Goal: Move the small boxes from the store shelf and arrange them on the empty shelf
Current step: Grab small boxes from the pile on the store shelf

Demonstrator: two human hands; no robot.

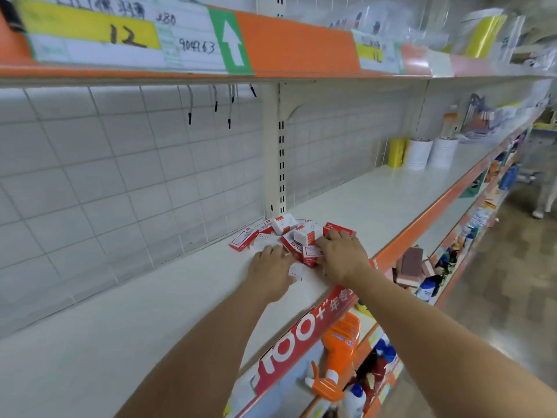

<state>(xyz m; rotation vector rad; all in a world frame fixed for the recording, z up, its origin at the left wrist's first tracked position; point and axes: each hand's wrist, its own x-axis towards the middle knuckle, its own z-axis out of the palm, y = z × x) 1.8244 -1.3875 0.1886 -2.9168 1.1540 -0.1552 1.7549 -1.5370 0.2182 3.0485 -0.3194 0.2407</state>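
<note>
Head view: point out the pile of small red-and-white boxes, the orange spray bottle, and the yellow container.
Pile of small red-and-white boxes (pixel 307 233), head view, white face of a top box.
Orange spray bottle (pixel 339 345), head view, mid body.
Yellow container (pixel 396 152), head view, front side.

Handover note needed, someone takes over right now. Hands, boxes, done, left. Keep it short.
Left hand: on the shelf at the near edge of the pile, fingers on the small boxes; whether it grips one cannot be told.
Right hand: spread over the pile's right side, touching the boxes.
Boxes: red and white, in a loose heap by the upright post, some flat, some tilted.
Done: boxes are on the shelf.
Left: none lined up yet; sort the heap into rows. Loose paper slips lie among them.
</note>
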